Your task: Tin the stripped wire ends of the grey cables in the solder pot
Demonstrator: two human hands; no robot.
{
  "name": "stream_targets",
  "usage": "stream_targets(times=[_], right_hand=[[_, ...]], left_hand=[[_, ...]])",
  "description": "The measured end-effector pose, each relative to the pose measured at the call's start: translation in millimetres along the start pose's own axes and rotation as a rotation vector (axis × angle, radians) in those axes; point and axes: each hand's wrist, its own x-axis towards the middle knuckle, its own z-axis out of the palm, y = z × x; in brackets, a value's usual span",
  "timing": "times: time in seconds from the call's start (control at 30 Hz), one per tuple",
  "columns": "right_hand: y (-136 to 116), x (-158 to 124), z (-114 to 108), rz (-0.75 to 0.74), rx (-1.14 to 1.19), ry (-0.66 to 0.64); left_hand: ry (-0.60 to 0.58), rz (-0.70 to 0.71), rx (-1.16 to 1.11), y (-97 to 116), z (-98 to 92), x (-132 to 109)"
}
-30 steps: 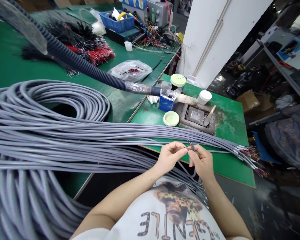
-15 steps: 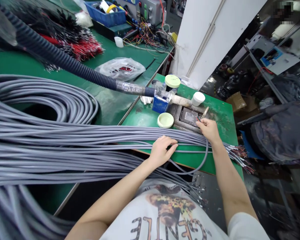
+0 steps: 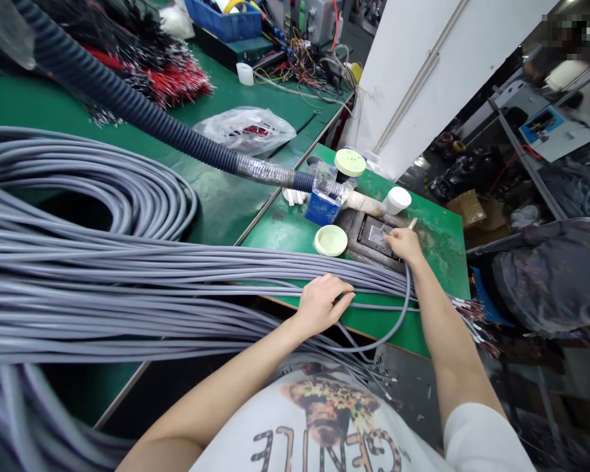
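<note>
My right hand (image 3: pixel 404 245) is pinched on the end of a grey cable (image 3: pixel 407 295), held at the silvery bath of a solder pot (image 3: pixel 376 235). The cable loops down from this hand and back toward the left; its tip is mostly hidden by my fingers. My left hand (image 3: pixel 324 303) rests on the near side of a long bundle of grey cables (image 3: pixel 255 262), fingers curved and the thumb apart from them. Past the right forearm, the bundle's stripped ends (image 3: pixel 474 324) show coloured wires.
A ribbed extraction hose (image 3: pixel 177 137) runs to a nozzle beside the pot. Around it stand a pale green dish (image 3: pixel 331 240), a lidded tub (image 3: pixel 350 162) and a white cup (image 3: pixel 397 200). Coiled cable (image 3: pixel 78 170) lies left. A white pillar (image 3: pixel 437 78) rises behind.
My right hand has come slightly lower and closer over the bath with the cable end, so the coloured wires at its tip no longer show clearly. The left hand stays on the bundle.
</note>
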Motion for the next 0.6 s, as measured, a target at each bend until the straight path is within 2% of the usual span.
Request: stream_targets(times=[0.23,0.37,0.47,0.6], right_hand=[[-0.3,4.0,4.3,0.008,-0.02,-0.01],[-3.1,-3.8,-6.9,-0.014,0.018,0.022],[-9.2,-22.7,-24.9,-0.05,0.113,0.051],[-25.1,-69.4,-55.5,-0.072,0.398,0.015]], left_hand=[[-0.008,0.004,0.0,0.1,-0.1,0.0],[0.004,0.005,-0.004,-0.3,0.1,-0.5],[0.001,0.004,0.0,-0.4,0.1,-0.5],[0.004,0.002,0.002,-0.7,0.6,-0.7]])
